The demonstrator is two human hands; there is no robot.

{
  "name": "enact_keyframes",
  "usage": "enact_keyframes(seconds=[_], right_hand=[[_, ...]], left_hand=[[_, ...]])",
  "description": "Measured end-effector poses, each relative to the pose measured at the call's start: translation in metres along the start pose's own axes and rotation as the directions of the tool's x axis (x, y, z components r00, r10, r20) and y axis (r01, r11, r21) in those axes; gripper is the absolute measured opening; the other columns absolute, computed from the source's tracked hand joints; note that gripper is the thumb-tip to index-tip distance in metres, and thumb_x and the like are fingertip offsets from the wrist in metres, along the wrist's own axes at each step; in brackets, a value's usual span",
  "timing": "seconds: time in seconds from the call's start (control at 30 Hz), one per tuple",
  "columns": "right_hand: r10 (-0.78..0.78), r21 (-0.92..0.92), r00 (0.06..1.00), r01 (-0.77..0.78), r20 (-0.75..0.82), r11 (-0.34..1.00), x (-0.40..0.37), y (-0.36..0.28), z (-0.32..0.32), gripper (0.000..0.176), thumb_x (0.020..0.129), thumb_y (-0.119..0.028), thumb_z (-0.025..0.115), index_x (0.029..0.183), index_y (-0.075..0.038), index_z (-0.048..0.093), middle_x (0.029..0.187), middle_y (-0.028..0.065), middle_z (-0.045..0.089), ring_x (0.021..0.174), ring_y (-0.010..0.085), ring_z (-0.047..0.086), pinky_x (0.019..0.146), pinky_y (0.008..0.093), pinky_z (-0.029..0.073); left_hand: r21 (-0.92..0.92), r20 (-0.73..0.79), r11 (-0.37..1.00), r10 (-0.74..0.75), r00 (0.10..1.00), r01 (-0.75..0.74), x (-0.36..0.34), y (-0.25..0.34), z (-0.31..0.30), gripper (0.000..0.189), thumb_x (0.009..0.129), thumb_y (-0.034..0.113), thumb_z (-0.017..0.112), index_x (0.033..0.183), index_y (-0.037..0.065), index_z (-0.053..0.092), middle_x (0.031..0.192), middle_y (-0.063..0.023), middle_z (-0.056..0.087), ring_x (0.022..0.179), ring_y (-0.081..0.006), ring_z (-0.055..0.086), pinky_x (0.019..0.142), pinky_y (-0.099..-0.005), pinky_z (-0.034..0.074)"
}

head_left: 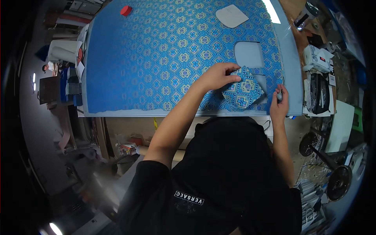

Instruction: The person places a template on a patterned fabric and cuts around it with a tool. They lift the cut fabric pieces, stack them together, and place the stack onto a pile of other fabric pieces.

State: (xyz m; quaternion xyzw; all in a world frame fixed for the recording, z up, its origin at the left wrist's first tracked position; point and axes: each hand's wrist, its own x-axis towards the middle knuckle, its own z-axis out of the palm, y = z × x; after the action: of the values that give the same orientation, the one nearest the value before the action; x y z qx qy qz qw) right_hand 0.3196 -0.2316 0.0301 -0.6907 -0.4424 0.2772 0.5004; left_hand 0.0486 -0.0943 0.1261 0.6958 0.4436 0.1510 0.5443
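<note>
My left hand [220, 76] pinches the upper left edge of a cut piece of blue-and-yellow patterned fabric [243, 89] between thumb and fingers. The piece is turned at an angle and partly covers a cut-out opening in the large patterned fabric sheet [176, 51]. Just above it, another rounded opening [249, 55] shows the pale tabletop. Near the right edge of the sheet, my right hand [279, 102] is closed around a small tool with a grey rounded handle [279, 95]; its working end cannot be made out.
A pale template [232, 16] with a rounded end lies on the fabric at the top. A red object [125, 10] sits at the upper left. Beyond the table's right edge stand a clear jar [306, 16] and a white box [316, 58]. A person [49, 67] is far left.
</note>
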Motion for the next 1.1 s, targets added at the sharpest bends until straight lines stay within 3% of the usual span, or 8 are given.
enact_keyframes(seconds=[0.1, 0.23, 0.47, 0.53, 0.6, 0.8, 0.9, 1.1], right_hand=[[-0.067, -0.391, 0.979, 0.138, 0.190, 0.910, 0.014, -0.021, -0.015, 0.045, 0.093, 0.000, 0.059, 0.138, -0.002, 0.055, 0.138, 0.0211, 0.059, 0.129, 0.0364, 0.055, 0.109, 0.0429, 0.044], [-0.224, -0.497, 0.933, 0.342, 0.283, 0.798, 0.025, -0.010, -0.017, 0.050, 0.085, 0.005, 0.058, 0.135, -0.002, 0.058, 0.140, 0.0229, 0.057, 0.133, 0.0423, 0.048, 0.113, 0.0473, 0.039], [-0.342, -0.532, 0.898, 0.439, 0.276, 0.724, 0.029, -0.030, -0.006, 0.046, 0.081, 0.005, 0.056, 0.126, 0.000, 0.063, 0.141, 0.0199, 0.055, 0.128, 0.0426, 0.050, 0.110, 0.0491, 0.041], [-0.336, -0.486, 0.886, 0.457, 0.318, 0.745, 0.027, -0.046, 0.007, 0.041, 0.083, 0.003, 0.058, 0.124, 0.000, 0.063, 0.139, 0.0188, 0.056, 0.126, 0.0429, 0.051, 0.108, 0.0490, 0.042], [-0.103, -0.288, 0.898, 0.244, 0.428, 0.926, 0.029, -0.069, 0.027, 0.039, 0.088, -0.008, 0.068, 0.124, 0.000, 0.060, 0.130, 0.0190, 0.059, 0.121, 0.0430, 0.053, 0.102, 0.0479, 0.045], [-0.106, -0.563, 0.863, 0.411, 0.494, 0.717, 0.023, -0.065, 0.057, 0.070, 0.075, -0.025, 0.089, 0.128, 0.004, 0.054, 0.121, 0.0260, 0.060, 0.110, 0.0428, 0.061, 0.093, 0.0484, 0.051], [0.008, -0.577, 0.872, 0.317, 0.489, 0.753, 0.025, -0.062, 0.057, 0.068, 0.070, -0.023, 0.092, 0.122, 0.004, 0.056, 0.115, 0.0259, 0.062, 0.105, 0.0429, 0.063, 0.089, 0.0487, 0.052], [0.106, -0.586, 0.865, 0.237, 0.490, 0.775, 0.027, -0.073, 0.050, 0.061, 0.070, -0.021, 0.092, 0.113, 0.004, 0.057, 0.106, 0.0245, 0.067, 0.100, 0.0421, 0.066, 0.085, 0.0472, 0.054]], left_hand=[[0.580, -0.295, 0.814, 0.245, 0.924, -0.031, 0.020, -0.052, -0.025, 0.048, 0.089, 0.026, 0.078, 0.127, 0.001, 0.067, 0.111, -0.0173, 0.068, 0.099, -0.0334, 0.066, 0.086, -0.0427, 0.053], [0.725, -0.369, 0.683, 0.272, 0.889, 0.091, 0.031, -0.093, -0.062, 0.051, 0.083, 0.031, 0.081, 0.125, 0.006, 0.067, 0.130, -0.0128, 0.061, 0.119, -0.0360, 0.055, 0.101, -0.0462, 0.048], [0.744, -0.336, 0.667, 0.333, 0.881, 0.032, 0.050, -0.096, -0.069, 0.058, 0.081, 0.041, 0.083, 0.123, 0.005, 0.066, 0.130, -0.0149, 0.059, 0.120, -0.0353, 0.054, 0.101, -0.0479, 0.047], [0.747, -0.331, 0.646, 0.159, 0.930, 0.155, 0.053, -0.082, -0.073, 0.057, 0.080, 0.043, 0.084, 0.118, 0.005, 0.067, 0.131, -0.0157, 0.058, 0.122, -0.0354, 0.052, 0.100, -0.0452, 0.047], [0.772, -0.332, 0.611, 0.157, 0.930, 0.172, 0.051, -0.072, -0.077, 0.052, 0.080, 0.040, 0.085, 0.114, 0.005, 0.067, 0.123, -0.0158, 0.063, 0.114, -0.0355, 0.058, 0.094, -0.0439, 0.050], [0.163, -0.065, 0.982, -0.091, 0.994, 0.101, -0.006, -0.026, -0.099, 0.052, 0.078, 0.029, 0.088, 0.118, 0.003, 0.068, 0.102, -0.0140, 0.074, 0.097, -0.0294, 0.071, 0.088, -0.0411, 0.054], [0.266, 0.105, 0.949, -0.204, 0.973, 0.170, -0.034, -0.053, -0.086, 0.059, 0.076, 0.027, 0.089, 0.126, 0.007, 0.067, 0.113, -0.0139, 0.073, 0.105, -0.0304, 0.070, 0.093, -0.0419, 0.054], [0.563, -0.196, 0.824, 0.053, 0.979, 0.068, -0.066, -0.063, -0.026, 0.074, 0.066, 0.027, 0.093, 0.132, 0.011, 0.063, 0.107, -0.0149, 0.066, 0.097, -0.0356, 0.065, 0.084, -0.0459, 0.052]])
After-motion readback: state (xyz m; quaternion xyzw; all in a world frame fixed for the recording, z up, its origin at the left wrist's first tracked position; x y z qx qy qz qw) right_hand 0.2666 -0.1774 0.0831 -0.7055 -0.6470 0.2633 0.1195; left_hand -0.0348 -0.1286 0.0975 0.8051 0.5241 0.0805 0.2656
